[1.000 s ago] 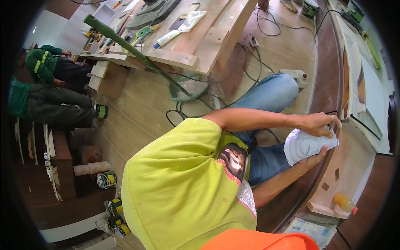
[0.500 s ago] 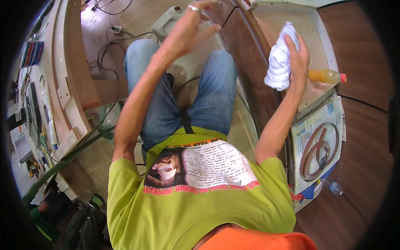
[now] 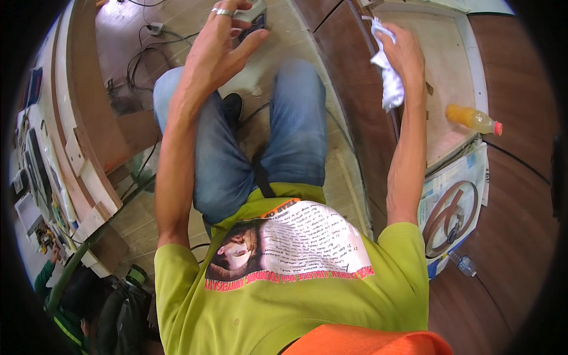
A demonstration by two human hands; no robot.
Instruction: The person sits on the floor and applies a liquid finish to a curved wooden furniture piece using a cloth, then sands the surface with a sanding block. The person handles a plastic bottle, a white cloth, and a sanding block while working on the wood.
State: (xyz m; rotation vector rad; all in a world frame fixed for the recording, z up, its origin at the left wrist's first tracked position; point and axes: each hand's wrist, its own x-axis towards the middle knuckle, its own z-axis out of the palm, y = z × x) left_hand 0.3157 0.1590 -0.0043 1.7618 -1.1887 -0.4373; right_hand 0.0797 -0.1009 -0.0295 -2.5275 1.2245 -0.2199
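My right hand (image 3: 407,54) grips a crumpled white cloth (image 3: 391,89) above the edge of a brown wooden panel (image 3: 350,71). The cloth hangs down from the fingers. Ahead of my knees, my left hand (image 3: 220,52) is raised with thumb and fingers apart, a ring on one finger, and nothing visible in it. Behind its fingers shows part of a pale plastic jug (image 3: 258,10) on the floor. Whether the fingers touch the jug I cannot tell.
A bottle of orange liquid (image 3: 470,118) lies at the right, near a coiled brown strip (image 3: 444,222) on newspaper. A clear bottle (image 3: 465,264) lies lower. Curved wooden framing (image 3: 80,142) and a black cable (image 3: 135,65) are left. Another person (image 3: 77,296) is at lower left.
My right hand has moved forward with the cloth, which now hangs looser. My left hand has shifted left. The view has shifted slightly, and the jug is now mostly hidden behind my left hand.
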